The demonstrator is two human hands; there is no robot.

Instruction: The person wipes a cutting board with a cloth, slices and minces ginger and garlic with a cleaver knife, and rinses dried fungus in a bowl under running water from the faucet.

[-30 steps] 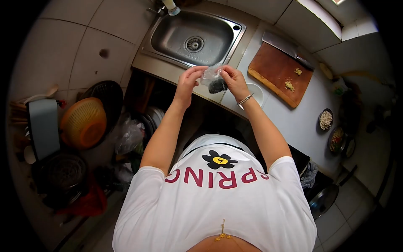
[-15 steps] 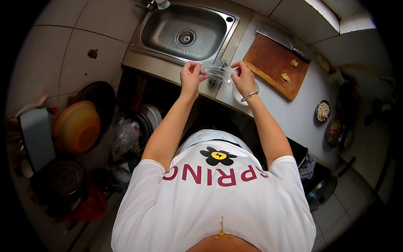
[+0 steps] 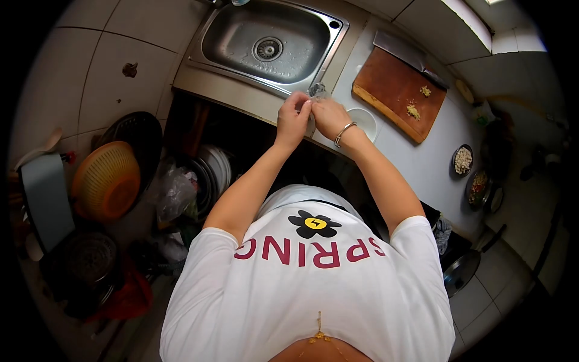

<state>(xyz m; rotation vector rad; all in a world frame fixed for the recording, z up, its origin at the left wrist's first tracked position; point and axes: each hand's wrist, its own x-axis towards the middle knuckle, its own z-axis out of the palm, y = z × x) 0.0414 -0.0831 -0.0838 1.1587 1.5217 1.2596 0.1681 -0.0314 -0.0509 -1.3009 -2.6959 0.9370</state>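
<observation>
My left hand (image 3: 292,122) and my right hand (image 3: 332,118) meet over the front edge of the counter, just below the sink. Both are closed, with fingertips almost touching. Between them is a crumpled piece of thin clear plastic (image 3: 311,125), mostly hidden by the fingers; whether it is a bag or a disposable glove I cannot tell. A white bowl (image 3: 365,125) stands just right of my right wrist, partly covered by it. Behind the fingers a grey steel-wool scrubber (image 3: 316,88) shows in part.
Beyond my hands is a steel sink (image 3: 301,54). A wooden cutting board (image 3: 392,90) bears minced bits (image 3: 413,112), with a cleaver (image 3: 399,50) along its far edge. Small bowls (image 3: 462,160) with chopped food stand at right. An orange basket (image 3: 105,181) is at left.
My hands have come together from apart. The clear plastic, stretched between them before, is now bunched up. My right hand has moved left, uncovering more of the white bowl.
</observation>
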